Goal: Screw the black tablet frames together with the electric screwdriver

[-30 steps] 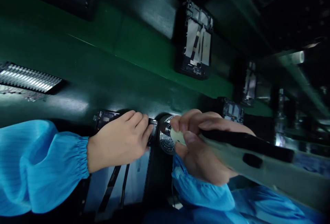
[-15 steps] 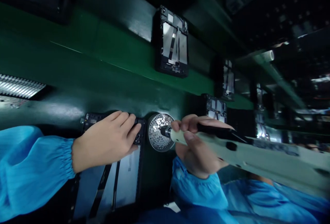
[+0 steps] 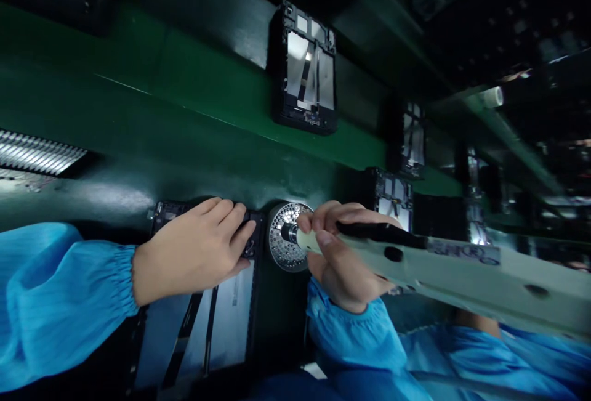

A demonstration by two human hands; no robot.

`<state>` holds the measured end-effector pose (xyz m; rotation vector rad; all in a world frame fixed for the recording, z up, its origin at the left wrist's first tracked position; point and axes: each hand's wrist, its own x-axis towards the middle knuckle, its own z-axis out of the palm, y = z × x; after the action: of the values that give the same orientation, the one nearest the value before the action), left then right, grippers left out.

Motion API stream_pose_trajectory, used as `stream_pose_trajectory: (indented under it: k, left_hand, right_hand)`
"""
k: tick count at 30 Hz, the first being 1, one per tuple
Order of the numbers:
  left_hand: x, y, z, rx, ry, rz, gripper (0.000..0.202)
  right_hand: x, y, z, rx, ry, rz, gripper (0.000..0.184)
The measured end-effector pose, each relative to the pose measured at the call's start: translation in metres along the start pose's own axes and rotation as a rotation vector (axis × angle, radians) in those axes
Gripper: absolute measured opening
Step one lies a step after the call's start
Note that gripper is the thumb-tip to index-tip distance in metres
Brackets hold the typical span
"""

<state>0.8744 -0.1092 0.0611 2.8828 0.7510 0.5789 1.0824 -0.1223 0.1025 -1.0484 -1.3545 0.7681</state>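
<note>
My left hand [image 3: 198,250] lies over the upper part of an opened tablet [image 3: 240,321], its fingers draped across the dark board area near the tablet's top edge. Pale panels and black ribbon strips show below the palm. In my right hand [image 3: 348,253] is a pale electric screwdriver [image 3: 438,265], gripped close to its front end. The screwdriver's dark tip reaches into a round metal dish [image 3: 280,256] with a surface full of small holes, right beside the tablet. Whether a screw sits on the tip cannot be made out.
Beyond the green bench [image 3: 184,148] another opened tablet [image 3: 305,74] rests in a black holder, with a further one [image 3: 392,198] at the right. A ridged metal piece [image 3: 39,151] is at the left. Another person's blue sleeve [image 3: 452,352] shows at lower right.
The screwdriver's tip has shifted slightly left over the dish, together with my right hand. My left hand keeps its place on the tablet. The view has moved a little.
</note>
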Motion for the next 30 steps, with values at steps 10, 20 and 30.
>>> stream_pose_trajectory:
  k: [10, 20, 30]
  left_hand:
    - [0.0009, 0.0002, 0.0006, -0.013, 0.013, -0.005, 0.047]
    - [0.0032, 0.0004, -0.0001, -0.015, 0.027, -0.008, 0.048]
    - [0.0019, 0.0009, -0.0016, -0.036, 0.02, -0.013, 0.047]
  right_hand:
    - [0.0005, 0.0006, 0.0021, 0.033, 0.011, 0.003, 0.034]
    - [-0.0005, 0.0029, 0.0, 0.023, 0.006, -0.012, 0.034]
    - [-0.0005, -0.001, 0.001, 0.025, 0.014, -0.016, 0.035]
